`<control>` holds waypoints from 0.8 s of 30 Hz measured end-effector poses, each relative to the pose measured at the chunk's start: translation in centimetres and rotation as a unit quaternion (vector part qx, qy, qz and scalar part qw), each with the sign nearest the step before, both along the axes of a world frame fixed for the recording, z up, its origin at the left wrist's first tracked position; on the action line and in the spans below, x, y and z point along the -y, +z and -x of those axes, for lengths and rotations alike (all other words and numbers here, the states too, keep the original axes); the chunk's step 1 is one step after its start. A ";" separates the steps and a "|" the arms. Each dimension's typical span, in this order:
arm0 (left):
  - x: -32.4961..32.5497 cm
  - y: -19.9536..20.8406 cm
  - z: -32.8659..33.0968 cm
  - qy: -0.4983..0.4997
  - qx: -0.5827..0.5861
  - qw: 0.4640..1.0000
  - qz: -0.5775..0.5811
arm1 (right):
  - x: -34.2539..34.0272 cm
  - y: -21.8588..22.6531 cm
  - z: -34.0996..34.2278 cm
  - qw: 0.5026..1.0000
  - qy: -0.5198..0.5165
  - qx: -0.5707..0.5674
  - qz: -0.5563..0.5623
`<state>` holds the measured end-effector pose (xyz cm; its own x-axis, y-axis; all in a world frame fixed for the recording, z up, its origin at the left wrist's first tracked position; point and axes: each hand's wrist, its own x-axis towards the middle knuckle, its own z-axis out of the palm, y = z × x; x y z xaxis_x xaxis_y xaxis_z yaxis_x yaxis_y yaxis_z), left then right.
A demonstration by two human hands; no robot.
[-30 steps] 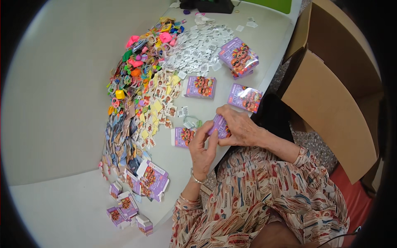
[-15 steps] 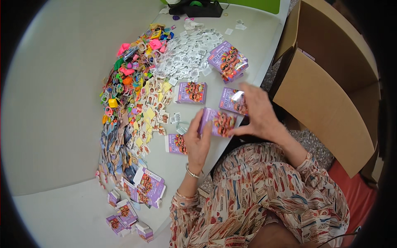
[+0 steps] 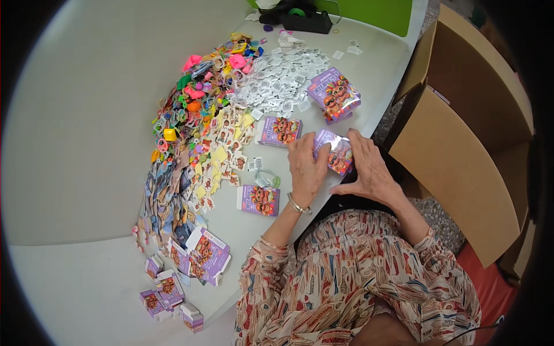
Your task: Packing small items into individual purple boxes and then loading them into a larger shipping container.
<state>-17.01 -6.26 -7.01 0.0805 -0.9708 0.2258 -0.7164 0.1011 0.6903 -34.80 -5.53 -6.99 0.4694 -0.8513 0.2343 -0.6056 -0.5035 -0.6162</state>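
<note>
A small purple cardboard box (image 3: 334, 151) with colourful cartoon figures on its face lies near the table's edge, between my two hands. My left hand (image 3: 307, 168) grips its left side, the thumb laid over the face. Against its right side rest the fingers of my right hand (image 3: 372, 173), with that thumb stretched out below the box. Whether another box lies beneath it is hidden. Just left of my left fingers lies a matching purple box (image 3: 281, 131). A stack of such boxes (image 3: 334, 95) stands beyond my hands.
Toward the left spread piles of colourful small toys (image 3: 193, 104), white printed packets (image 3: 283, 78) and picture cards (image 3: 222, 150). Another purple box (image 3: 259, 200) lies nearer, with opened boxes (image 3: 208, 255) at the lower left. A large open carton (image 3: 456, 167) stands at right; a black tape dispenser (image 3: 309, 22) at the back.
My left hand has carried the box it held away from me and right, to where another purple box lay. My right hand has come down along its right side. The whole view has shifted slightly.
</note>
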 end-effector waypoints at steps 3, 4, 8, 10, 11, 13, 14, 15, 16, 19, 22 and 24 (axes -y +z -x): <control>0.9 0.8 -2.3 -0.017 0.075 0.997 0.031 | -0.1 -0.9 -1.4 0.998 -0.038 -0.031 0.038; 2.1 0.0 -3.7 -0.004 0.122 0.991 0.056 | -0.1 -0.7 -1.8 0.998 -0.041 -0.032 0.030; 3.7 -1.3 -7.2 0.044 0.227 0.972 0.041 | 0.4 -0.8 -3.1 0.998 -0.049 -0.018 0.040; 3.8 -1.4 -8.3 0.044 0.225 0.973 0.016 | 0.7 -0.5 -3.7 0.998 -0.049 -0.022 0.034; 3.8 -1.1 -8.2 0.039 0.201 0.979 -0.013 | 0.8 -0.4 -3.7 0.998 -0.048 -0.028 0.020; 3.3 -0.3 -8.5 0.038 0.175 0.983 -0.041 | 0.8 -0.4 -3.9 0.998 -0.043 -0.034 0.006; 2.6 0.4 -8.5 0.041 0.202 0.978 -0.014 | 0.9 -0.5 -4.0 0.998 -0.049 -0.039 -0.006; 1.9 1.2 -8.4 0.041 0.227 0.973 0.012 | 0.9 -0.6 -4.1 0.997 -0.058 -0.045 -0.019; 1.1 2.1 -8.6 0.040 0.227 0.973 0.010 | 1.1 -0.7 -4.3 0.997 -0.058 -0.045 -0.021; -2.5 5.1 -9.0 0.022 0.290 0.952 0.092 | 1.8 -0.9 -6.0 0.998 -0.056 0.008 0.012; -5.6 5.8 -8.7 -0.008 0.309 0.948 0.079 | 2.2 -0.5 -7.2 0.993 -0.050 0.091 0.052; -7.4 5.2 -8.2 -0.011 0.311 0.946 0.093 | 1.7 0.4 -7.5 0.988 -0.044 0.115 0.095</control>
